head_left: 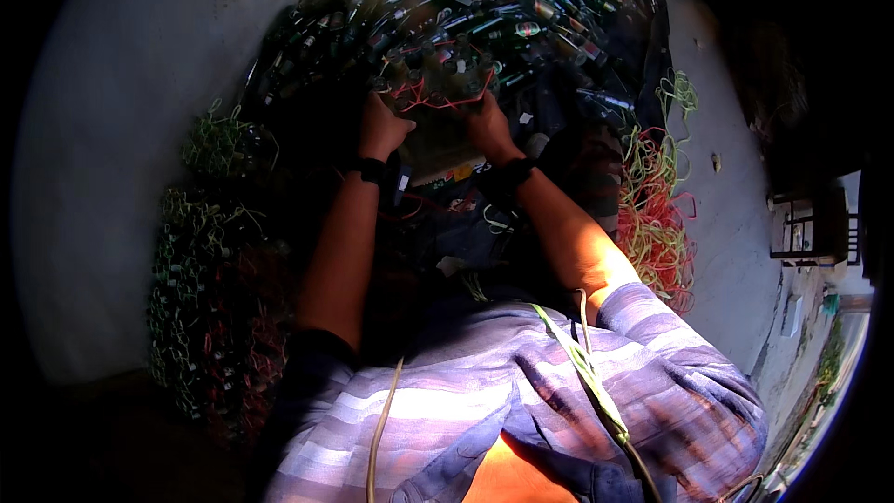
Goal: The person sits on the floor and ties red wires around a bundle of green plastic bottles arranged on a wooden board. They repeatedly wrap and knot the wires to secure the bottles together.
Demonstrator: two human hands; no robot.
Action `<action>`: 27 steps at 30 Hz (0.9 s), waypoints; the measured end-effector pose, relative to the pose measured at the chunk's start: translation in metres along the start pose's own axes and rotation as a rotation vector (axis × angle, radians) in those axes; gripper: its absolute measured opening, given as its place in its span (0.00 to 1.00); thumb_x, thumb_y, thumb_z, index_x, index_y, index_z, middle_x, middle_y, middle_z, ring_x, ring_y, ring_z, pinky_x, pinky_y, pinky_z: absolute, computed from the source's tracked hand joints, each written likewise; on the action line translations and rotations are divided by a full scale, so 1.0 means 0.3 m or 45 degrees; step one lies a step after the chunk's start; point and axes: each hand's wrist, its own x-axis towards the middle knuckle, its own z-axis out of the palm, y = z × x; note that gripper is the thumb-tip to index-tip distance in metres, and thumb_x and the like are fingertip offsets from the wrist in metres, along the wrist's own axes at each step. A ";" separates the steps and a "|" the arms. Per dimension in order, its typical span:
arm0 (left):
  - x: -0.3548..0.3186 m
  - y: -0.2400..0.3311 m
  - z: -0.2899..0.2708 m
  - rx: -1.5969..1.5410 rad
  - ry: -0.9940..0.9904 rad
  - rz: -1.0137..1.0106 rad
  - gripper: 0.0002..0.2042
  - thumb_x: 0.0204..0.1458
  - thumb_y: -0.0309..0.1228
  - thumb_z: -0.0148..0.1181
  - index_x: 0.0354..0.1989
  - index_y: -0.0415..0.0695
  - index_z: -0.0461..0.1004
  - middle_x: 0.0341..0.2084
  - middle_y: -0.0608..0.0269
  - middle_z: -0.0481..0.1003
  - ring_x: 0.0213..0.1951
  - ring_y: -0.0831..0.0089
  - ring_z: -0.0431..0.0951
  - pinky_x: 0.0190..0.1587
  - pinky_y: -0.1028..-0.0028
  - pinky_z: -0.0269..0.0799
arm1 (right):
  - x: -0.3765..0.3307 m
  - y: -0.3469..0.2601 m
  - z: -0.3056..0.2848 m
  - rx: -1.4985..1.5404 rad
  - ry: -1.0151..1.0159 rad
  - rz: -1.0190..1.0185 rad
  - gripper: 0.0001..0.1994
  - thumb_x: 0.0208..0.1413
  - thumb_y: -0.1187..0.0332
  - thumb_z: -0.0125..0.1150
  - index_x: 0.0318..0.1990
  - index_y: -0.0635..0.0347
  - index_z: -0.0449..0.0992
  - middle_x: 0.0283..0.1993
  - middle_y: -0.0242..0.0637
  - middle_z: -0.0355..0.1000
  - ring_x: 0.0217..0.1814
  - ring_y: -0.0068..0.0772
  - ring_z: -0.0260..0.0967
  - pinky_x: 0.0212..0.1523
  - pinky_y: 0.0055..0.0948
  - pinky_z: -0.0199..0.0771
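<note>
Bottle bundle spans the gap between both hands

The fingers of the left hand (pixel 386 128) and right hand (pixel 490 126) appear to grasp opposite sides of a bundle of bottles (pixel 438 74), though shadow hides the fingertips; the left thumb sticks out inward. The bundle lies just beyond the wrists, its wider side running left to right, so neither hand is clearly nearer. Red cord (pixel 421 96) crosses its near side, reaching toward both hands. How the bottles' long axes tilt, I cannot tell. Farther out, a heap of loose bottles (pixel 521 0) spreads ahead, corded bundles (pixel 191 270) stand left, and tangled cords (pixel 656 214) lie right.
</note>
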 end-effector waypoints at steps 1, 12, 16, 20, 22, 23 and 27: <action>-0.007 0.012 -0.015 0.048 0.008 0.010 0.41 0.34 0.26 0.81 0.60 0.33 0.65 0.54 0.41 0.76 0.56 0.45 0.78 0.59 0.58 0.74 | -0.005 -0.021 -0.004 0.000 -0.018 0.053 0.27 0.60 0.63 0.66 0.65 0.59 0.69 0.59 0.51 0.77 0.62 0.49 0.74 0.61 0.38 0.71; -0.116 0.247 -0.085 0.517 0.181 0.762 0.30 0.49 0.24 0.68 0.63 0.42 0.69 0.61 0.47 0.70 0.63 0.47 0.70 0.64 0.55 0.69 | -0.020 0.000 -0.007 -0.106 0.065 -0.162 0.23 0.60 0.67 0.59 0.60 0.64 0.64 0.42 0.65 0.78 0.44 0.70 0.76 0.44 0.56 0.74; -0.095 0.276 -0.029 0.499 -0.026 0.965 0.21 0.49 0.23 0.68 0.54 0.42 0.75 0.55 0.52 0.73 0.58 0.50 0.73 0.60 0.56 0.71 | -0.046 -0.049 -0.010 -0.081 0.040 -0.066 0.24 0.60 0.67 0.60 0.63 0.62 0.64 0.46 0.64 0.77 0.50 0.69 0.75 0.48 0.55 0.74; 0.000 0.302 0.016 0.504 -0.201 1.076 0.11 0.51 0.25 0.67 0.43 0.43 0.79 0.42 0.55 0.78 0.49 0.52 0.77 0.51 0.56 0.74 | -0.023 -0.031 -0.022 -0.085 0.073 -0.052 0.24 0.60 0.67 0.60 0.62 0.63 0.64 0.43 0.64 0.78 0.47 0.70 0.75 0.46 0.56 0.74; 0.053 0.227 0.031 0.523 -0.266 1.076 0.08 0.51 0.26 0.66 0.40 0.44 0.80 0.38 0.56 0.79 0.45 0.52 0.79 0.46 0.55 0.75 | -0.041 -0.087 -0.020 -0.059 -0.009 0.023 0.22 0.61 0.67 0.59 0.59 0.65 0.63 0.44 0.64 0.78 0.48 0.70 0.75 0.48 0.57 0.73; 0.094 0.166 0.049 0.520 -0.291 1.097 0.07 0.52 0.26 0.66 0.39 0.45 0.81 0.37 0.57 0.79 0.43 0.51 0.79 0.44 0.55 0.75 | -0.040 -0.091 -0.004 -0.069 -0.009 -0.019 0.23 0.61 0.66 0.60 0.60 0.64 0.64 0.43 0.64 0.78 0.47 0.70 0.75 0.46 0.57 0.73; 0.115 0.183 0.103 0.409 -0.320 1.095 0.04 0.53 0.26 0.65 0.36 0.45 0.80 0.35 0.57 0.79 0.39 0.50 0.79 0.40 0.54 0.75 | -0.026 -0.023 -0.019 -0.117 0.042 -0.090 0.25 0.60 0.64 0.61 0.63 0.63 0.64 0.41 0.64 0.78 0.43 0.70 0.75 0.42 0.59 0.73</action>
